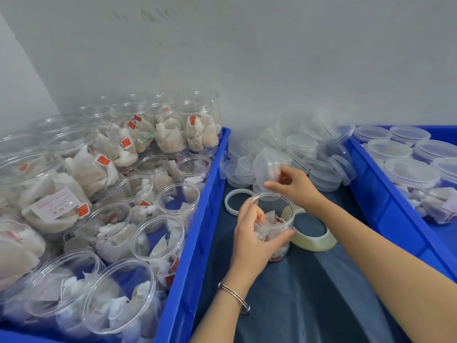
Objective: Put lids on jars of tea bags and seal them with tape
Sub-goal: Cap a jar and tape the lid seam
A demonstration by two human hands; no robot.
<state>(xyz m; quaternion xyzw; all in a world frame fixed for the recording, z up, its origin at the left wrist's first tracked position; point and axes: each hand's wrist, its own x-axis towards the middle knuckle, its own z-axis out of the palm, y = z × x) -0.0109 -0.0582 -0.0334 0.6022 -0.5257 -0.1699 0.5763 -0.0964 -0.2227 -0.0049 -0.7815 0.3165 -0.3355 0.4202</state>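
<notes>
Left hand [254,233]: I see it wrapped around the open tea-bag jar [273,225], standing on the dark-cloth surface [309,293].
Right hand [294,185]: pinching a clear lid [268,170], tilted just above the jar mouth.
Risk: a tilted lid may seat crooked or trap a tea bag.
Tape roll [312,235]: touching the jar, easily nudged.

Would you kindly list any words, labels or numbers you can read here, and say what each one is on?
None can be read.
White paper label with red print in a clear plastic jar in the left blue crate: upside down, too blurred to read.
Small red tags on the tea bags: print too small.
Green tag: blurred.
Pale tape roll, clear lids: no print visible.
</notes>
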